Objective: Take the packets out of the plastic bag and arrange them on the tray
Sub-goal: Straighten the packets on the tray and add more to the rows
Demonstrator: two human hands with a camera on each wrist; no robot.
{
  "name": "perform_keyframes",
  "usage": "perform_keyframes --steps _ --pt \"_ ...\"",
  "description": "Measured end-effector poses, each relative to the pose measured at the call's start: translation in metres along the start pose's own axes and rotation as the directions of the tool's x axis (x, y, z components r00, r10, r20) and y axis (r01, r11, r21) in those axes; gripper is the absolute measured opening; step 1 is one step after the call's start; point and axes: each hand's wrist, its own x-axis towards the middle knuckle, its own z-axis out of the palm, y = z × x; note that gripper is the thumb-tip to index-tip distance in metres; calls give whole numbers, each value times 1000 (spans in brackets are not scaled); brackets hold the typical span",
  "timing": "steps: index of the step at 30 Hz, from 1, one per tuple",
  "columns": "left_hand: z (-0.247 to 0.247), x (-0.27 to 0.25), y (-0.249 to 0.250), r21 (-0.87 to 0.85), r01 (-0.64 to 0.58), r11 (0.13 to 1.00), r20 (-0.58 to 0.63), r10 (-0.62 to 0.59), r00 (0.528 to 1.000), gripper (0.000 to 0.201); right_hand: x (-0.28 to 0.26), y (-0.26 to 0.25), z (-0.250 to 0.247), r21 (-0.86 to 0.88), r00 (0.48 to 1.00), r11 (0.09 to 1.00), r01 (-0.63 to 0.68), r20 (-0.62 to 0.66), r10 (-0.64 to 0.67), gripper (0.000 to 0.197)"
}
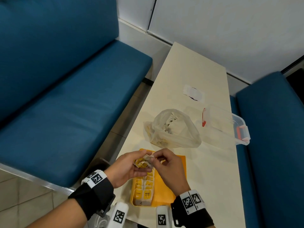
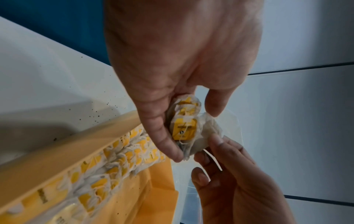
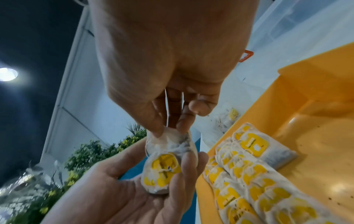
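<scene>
Right hand [image 3: 168, 63] pinches the white upper end of a packet [image 3: 168, 163] bearing a yellow label, cradled in the left hand [image 3: 122, 195] beside the yellow tray [image 3: 314, 94] holding overlapping packets [image 3: 247, 171], seemingly in two rows.

Soft indoor light, wide-angle edge distortion

Packets [image 3: 162, 171]: thin crinkled filter paper, matt, with glossy yellow card tags and white string. Tray [image 1: 169, 183]: smooth glossy orange-yellow plastic. Bag [image 1: 174, 129]: thin translucent plastic film, wrinkled. Container [image 1: 227, 124]: clear hard plastic. Table [image 1: 205, 170]: smooth cream laminate, slight sheen. Benches [image 1: 65, 104]: blue matt upholstery.
</scene>
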Motion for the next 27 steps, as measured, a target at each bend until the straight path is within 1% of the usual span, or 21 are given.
perform_keyframes --steps 1,3,5,6,7,9,12,13,17,21,22,24,27 --pt "0 0 0 -13 -10 1000 5 10 1000 33 1 1 -1 46 999 998 -45 -7 46 20" --pt "-1 -1 0 -31 -30 999 38 32 999 34 3 4 -1 120 995 988 -94 -15 96 6" --pt "-2 -1 0 -14 -52 999 71 53 996 36 5 7 -1 162 993 980 -112 -23 117 15" --pt "-2 -1 -1 3 -61 998 78 60 995 36 5 8 -2 178 992 977 -118 -28 125 14" --pt "-2 0 -1 17 -67 998 73 65 995 35 5 7 -3 197 990 972 -125 -35 135 11" --pt "-3 1 -2 23 -68 997 26 68 997 31 6 7 -5 261 985 953 -151 -39 167 8" --pt "-4 3 -3 36 -71 997 -38 73 997 26 5 8 -8 339 983 929 -149 -54 177 19" --pt "-4 2 -2 43 -73 996 -47 75 996 25 5 8 -10 364 982 920 -147 -57 180 20" --pt "-5 2 -3 51 -54 997 -66 57 996 24 5 12 -13 520 984 841 -150 -2 178 12" --pt "-4 1 -5 56 -43 997 -78 48 996 22 3 19 -14 660 984 732 -166 61 168 13" --pt "-4 1 -6 58 -41 997 -81 46 996 22 2 21 -14 668 983 724 -172 70 168 14" --pt "-4 1 -7 68 -35 997 -82 41 996 21 1 26 -14 644 987 749 -153 67 144 14" --pt "-5 2 -8 81 -29 996 -80 36 996 21 -2 31 -16 572 994 813 -107 42 102 13"
